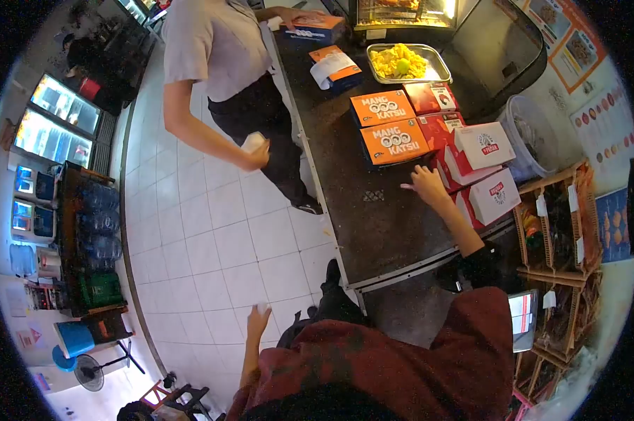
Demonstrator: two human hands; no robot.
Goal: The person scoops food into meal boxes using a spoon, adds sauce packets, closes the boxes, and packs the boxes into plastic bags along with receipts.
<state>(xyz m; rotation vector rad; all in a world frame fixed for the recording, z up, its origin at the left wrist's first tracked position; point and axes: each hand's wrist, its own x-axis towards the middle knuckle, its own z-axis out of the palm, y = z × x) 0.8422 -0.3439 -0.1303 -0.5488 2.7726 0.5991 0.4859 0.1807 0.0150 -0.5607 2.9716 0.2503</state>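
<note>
My right hand (430,188) is over the dark counter with fingers spread, holding nothing, just below two orange boxes. The nearer orange box (394,142) reads MANG KATSU; a matching orange box (382,108) sits behind it. To the right of my hand are white-and-red boxes, an upper white box (484,145) and a lower white box (494,197). Red boxes (440,130) stand between them and the orange ones. My left hand (258,322) hangs low over the tiled floor, away from the counter, fingers loosely extended. A small pale patch shows at its fingertips, too blurred to name.
Across the counter (373,231), a person in a light shirt (222,63) rests one hand by a box (315,29) and holds something pale. An orange-and-blue box with paper (335,69), a tray of yellow food (408,64), a clear bucket (527,137) and wooden racks (556,224) stand around.
</note>
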